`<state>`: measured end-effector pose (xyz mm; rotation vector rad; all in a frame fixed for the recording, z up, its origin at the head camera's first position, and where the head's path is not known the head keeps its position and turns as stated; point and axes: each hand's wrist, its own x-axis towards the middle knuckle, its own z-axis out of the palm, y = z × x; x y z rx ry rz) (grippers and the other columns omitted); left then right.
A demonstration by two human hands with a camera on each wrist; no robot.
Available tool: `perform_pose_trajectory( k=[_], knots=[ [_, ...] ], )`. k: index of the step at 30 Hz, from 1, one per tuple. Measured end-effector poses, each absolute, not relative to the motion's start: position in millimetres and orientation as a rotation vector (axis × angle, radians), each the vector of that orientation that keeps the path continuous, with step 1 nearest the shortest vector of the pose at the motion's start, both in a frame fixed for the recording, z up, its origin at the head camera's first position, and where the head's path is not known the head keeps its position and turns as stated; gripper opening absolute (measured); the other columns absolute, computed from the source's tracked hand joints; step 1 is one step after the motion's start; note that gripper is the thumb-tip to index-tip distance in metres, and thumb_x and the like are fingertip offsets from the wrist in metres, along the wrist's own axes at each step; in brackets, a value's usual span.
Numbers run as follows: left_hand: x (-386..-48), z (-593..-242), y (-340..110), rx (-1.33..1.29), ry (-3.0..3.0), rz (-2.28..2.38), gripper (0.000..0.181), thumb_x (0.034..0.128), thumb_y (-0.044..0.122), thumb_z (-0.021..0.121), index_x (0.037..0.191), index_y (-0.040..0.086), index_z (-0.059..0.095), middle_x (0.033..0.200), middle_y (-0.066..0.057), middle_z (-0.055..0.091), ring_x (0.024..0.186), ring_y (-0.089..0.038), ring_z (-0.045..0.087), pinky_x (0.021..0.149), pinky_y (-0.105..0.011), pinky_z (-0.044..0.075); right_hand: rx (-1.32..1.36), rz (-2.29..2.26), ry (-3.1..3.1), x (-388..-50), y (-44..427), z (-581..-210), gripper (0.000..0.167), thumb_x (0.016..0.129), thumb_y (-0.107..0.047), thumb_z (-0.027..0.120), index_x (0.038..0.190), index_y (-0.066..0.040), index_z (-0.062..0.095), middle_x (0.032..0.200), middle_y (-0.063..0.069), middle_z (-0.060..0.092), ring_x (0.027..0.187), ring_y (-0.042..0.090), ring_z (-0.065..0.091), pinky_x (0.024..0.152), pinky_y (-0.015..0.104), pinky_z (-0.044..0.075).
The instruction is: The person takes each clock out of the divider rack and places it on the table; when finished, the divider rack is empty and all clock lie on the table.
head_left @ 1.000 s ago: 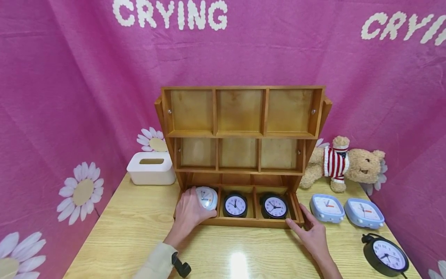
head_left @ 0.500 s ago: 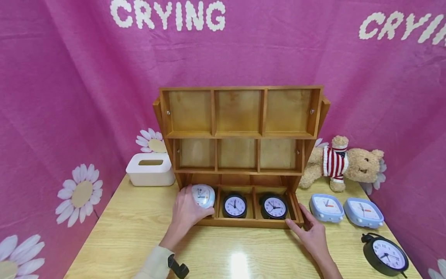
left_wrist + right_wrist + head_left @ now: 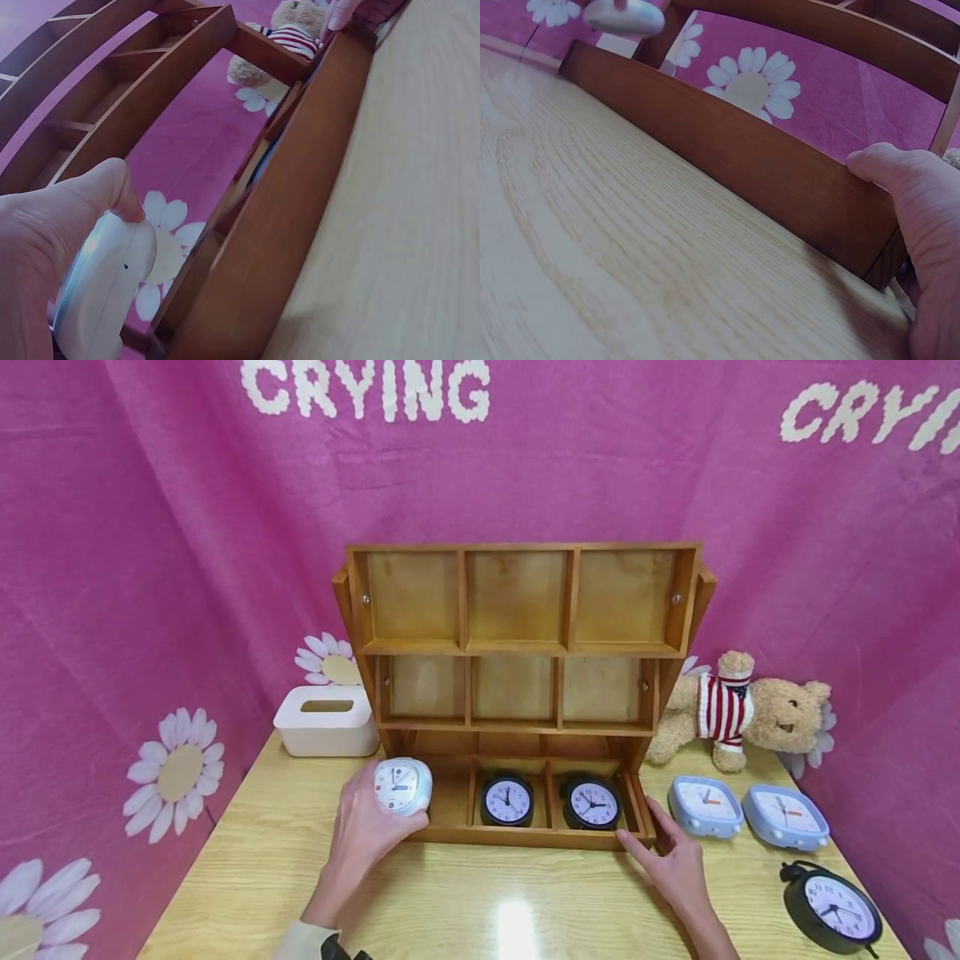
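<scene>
My left hand (image 3: 360, 831) grips a small white and pale blue alarm clock (image 3: 402, 786), its dial facing up. The clock is raised over the left end of the bottom tier of a three-tier wooden shelf (image 3: 517, 650). In the left wrist view my thumb presses on the clock's white side (image 3: 105, 292). Two round black alarm clocks, one in the middle compartment (image 3: 507, 800) and one in the right (image 3: 591, 803), lie in that tier. My right hand (image 3: 678, 864) holds the shelf's front right corner, thumb on the front edge in the right wrist view; its other fingers are partly hidden.
Two light blue alarm clocks, a nearer-in one (image 3: 705, 807) and an outer one (image 3: 785, 817), lie right of the shelf. A black alarm clock (image 3: 831, 908) lies nearer. Behind them is a teddy bear (image 3: 783, 717). A white tissue box (image 3: 327, 735) stands at left.
My left hand has lifted the white clock from the left compartment and moved it left, baring that compartment's floor. My right hand stays at the shelf corner.
</scene>
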<state>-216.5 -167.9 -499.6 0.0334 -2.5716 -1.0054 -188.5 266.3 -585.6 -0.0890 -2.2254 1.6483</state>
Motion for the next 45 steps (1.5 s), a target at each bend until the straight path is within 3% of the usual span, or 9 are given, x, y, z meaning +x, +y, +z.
perform_pose_trajectory(
  k=[6,17,30,45],
  knots=[
    [-207.7,-501.1,-193.1,0.083,-2.58,-0.988,0.095,0.0587,0.035,0.092,0.138,-0.001,0.054,0.122,-0.018,0.065,0.117,-0.039,0.058,0.094,-0.053,0.054,-0.098,1.666,-2.228,-188.8,266.8,-586.4,0.074,0.085,-0.003,0.086,0.149,0.004,0.052,0.141,0.029,0.059,0.107,-0.013,0.058,0.089,0.005,0.049],
    [-220.0,-516.1,-243.1,0.379,-2.571,-1.146,0.098,0.0669,0.03,0.091,0.147,-0.002,0.045,0.127,-0.026,0.061,0.117,-0.041,0.057,0.093,-0.054,0.051,-0.121,1.72,-2.242,-189.5,267.5,-582.5,0.074,0.087,-0.008,0.086,0.152,-0.001,0.051,0.147,0.025,0.055,0.11,-0.014,0.056,0.092,0.005,0.047],
    [-244.1,-557.2,-259.0,0.322,-2.535,-1.172,0.096,0.0634,0.024,0.091,0.146,-0.005,0.049,0.133,-0.028,0.06,0.123,-0.043,0.055,0.104,-0.059,0.048,-0.096,1.69,-2.237,-190.4,268.4,-585.3,0.074,0.086,-0.005,0.086,0.152,0.0,0.052,0.144,0.028,0.057,0.109,-0.013,0.058,0.092,0.005,0.047],
    [-255.0,-560.4,-264.4,0.243,-2.659,-1.147,0.109,0.0657,0.025,0.089,0.154,-0.01,0.036,0.151,-0.035,0.045,0.138,-0.051,0.044,0.117,-0.062,0.036,-0.099,1.672,-2.243,-189.2,268.1,-584.3,0.074,0.086,-0.006,0.086,0.151,-0.001,0.052,0.142,0.028,0.059,0.108,-0.012,0.059,0.09,0.005,0.048]
  ],
)
